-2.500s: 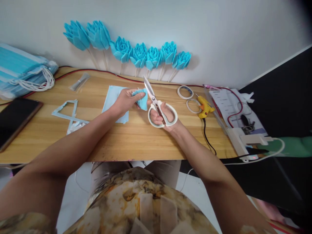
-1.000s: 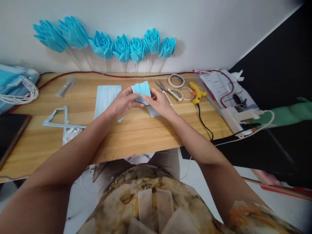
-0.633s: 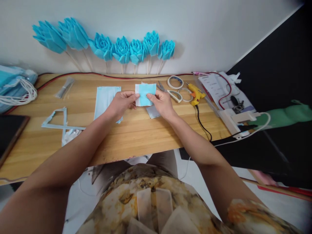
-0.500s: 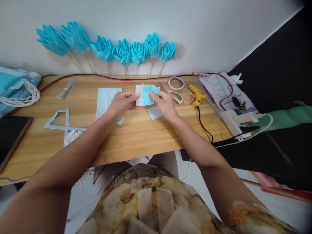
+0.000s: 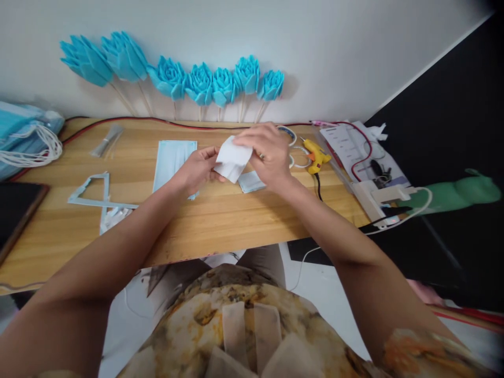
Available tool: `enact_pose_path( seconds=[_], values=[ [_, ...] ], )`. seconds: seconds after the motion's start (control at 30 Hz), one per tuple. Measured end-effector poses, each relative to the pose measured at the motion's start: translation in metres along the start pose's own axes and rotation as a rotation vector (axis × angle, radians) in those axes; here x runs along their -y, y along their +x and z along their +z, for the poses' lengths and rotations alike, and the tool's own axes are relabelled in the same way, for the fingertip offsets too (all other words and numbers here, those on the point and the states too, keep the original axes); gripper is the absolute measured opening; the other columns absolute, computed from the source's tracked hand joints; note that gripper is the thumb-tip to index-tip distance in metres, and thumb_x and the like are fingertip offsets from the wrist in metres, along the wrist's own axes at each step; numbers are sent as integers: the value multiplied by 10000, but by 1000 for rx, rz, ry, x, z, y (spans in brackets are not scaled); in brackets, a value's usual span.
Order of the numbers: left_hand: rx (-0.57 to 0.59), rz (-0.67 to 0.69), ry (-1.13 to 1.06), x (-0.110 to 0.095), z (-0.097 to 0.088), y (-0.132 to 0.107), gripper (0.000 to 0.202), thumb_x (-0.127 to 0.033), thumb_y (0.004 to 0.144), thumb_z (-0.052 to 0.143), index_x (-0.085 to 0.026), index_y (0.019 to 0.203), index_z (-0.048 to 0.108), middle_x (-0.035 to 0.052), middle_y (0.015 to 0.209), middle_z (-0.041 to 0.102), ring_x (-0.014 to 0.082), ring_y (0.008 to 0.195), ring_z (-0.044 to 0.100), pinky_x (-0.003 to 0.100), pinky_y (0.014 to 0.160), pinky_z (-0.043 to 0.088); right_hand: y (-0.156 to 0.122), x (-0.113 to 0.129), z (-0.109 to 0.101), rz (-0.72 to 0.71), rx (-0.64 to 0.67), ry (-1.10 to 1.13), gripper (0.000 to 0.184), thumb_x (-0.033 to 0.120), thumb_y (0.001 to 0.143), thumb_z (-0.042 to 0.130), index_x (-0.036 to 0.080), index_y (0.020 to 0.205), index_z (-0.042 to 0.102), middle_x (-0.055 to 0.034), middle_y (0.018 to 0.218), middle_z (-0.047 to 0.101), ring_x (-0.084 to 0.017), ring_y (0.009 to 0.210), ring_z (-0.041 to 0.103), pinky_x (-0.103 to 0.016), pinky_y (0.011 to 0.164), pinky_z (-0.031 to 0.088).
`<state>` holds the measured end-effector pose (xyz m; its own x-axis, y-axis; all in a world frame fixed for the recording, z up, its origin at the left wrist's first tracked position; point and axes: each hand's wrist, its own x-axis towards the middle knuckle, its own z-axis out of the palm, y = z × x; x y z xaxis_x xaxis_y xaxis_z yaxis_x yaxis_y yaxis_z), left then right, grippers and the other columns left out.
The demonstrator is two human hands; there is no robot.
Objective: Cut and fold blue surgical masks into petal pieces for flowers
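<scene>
Between my hands, above the table, is a small piece of mask fabric point(image 5: 233, 159), its white side toward me. My left hand point(image 5: 202, 169) pinches its left edge. My right hand point(image 5: 271, 152) grips its upper right corner, fingers bent over the top. Under it on the table lies a folded light-blue piece of fabric point(image 5: 252, 181), partly covered by my right hand. A flat blue face mask point(image 5: 173, 157) lies beside my left hand, which hides part of it. Behind my right hand, a roll of tape point(image 5: 289, 135) shows only in part.
Several blue fabric flowers point(image 5: 169, 79) on sticks lean on the wall. A yellow glue gun point(image 5: 316, 156) and a white power strip point(image 5: 370, 197) are at right. Cut mask strips point(image 5: 88, 201), a tablet-like dark slab point(image 5: 18, 210) and bagged masks point(image 5: 23, 136) are at left.
The fabric piece has turned from its half-blue, half-white face to a white one and now tilts. My right hand has risen and curled over its top; my left hand stays nearly in place.
</scene>
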<state>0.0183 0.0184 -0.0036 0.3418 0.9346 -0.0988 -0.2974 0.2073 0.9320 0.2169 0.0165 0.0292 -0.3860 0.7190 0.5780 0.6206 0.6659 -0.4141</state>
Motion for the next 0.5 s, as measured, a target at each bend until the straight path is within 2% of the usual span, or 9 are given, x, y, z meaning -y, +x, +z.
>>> enact_pose_path(
  seconds=[0.07, 0.13, 0.2, 0.3, 0.37, 0.43, 0.5],
  values=[
    [14, -24, -20, -2, 1, 0, 180, -227, 735, 825, -139, 818, 692, 1, 705, 642, 96, 559, 606, 207, 492, 559, 0, -8, 7, -135, 77, -5, 329, 333, 1030, 453, 329, 1028, 781, -15, 1168, 764, -231, 1178, 606, -458, 1073, 456],
    [16, -44, -47, -4, 1, 0, 136, -217, 767, 796, -136, 810, 695, 3, 689, 635, 91, 561, 592, 202, 505, 557, -3, -17, 18, -181, 46, -10, 362, 266, 1019, 433, 315, 1006, 792, -21, 1146, 771, -238, 1160, 606, -466, 1032, 469],
    [-9, -46, -83, -5, 0, 2, 116, -243, 816, 750, -141, 823, 695, 18, 721, 654, 108, 596, 613, 213, 510, 561, -7, -25, 29, -146, 27, -29, 372, 195, 991, 443, 322, 1034, 790, -17, 1173, 765, -247, 1170, 601, -486, 1025, 468],
    [-49, -37, -97, -3, -3, 5, 234, -395, 886, 696, -162, 859, 689, 40, 759, 687, 143, 644, 652, 239, 520, 563, -13, -27, 38, -96, 14, -64, 389, 143, 952, 467, 338, 1075, 781, -13, 1200, 758, -263, 1201, 595, -512, 1036, 461],
    [-60, -3, -72, 0, -6, 6, 253, -413, 835, 759, -171, 856, 688, 26, 746, 690, 132, 625, 642, 232, 534, 550, -16, -25, 38, -120, 17, -63, 382, 148, 941, 480, 329, 1113, 769, -22, 1216, 753, -267, 1221, 596, -516, 1052, 459],
    [-91, 53, -30, 3, -8, 7, 234, -328, 741, 836, -170, 843, 698, 0, 735, 684, 103, 594, 611, 211, 538, 526, -18, -22, 32, -137, 6, -34, 361, 198, 949, 484, 312, 1171, 745, -36, 1251, 742, -269, 1248, 598, -521, 1087, 450],
    [-144, 92, 45, 4, -8, 6, 233, -277, 691, 857, -168, 837, 712, -11, 738, 688, 91, 578, 593, 200, 522, 496, -20, -18, 24, -72, -18, 27, 363, 293, 983, 467, 303, 1266, 695, -54, 1328, 711, -266, 1295, 587, -515, 1135, 433]
  ],
)
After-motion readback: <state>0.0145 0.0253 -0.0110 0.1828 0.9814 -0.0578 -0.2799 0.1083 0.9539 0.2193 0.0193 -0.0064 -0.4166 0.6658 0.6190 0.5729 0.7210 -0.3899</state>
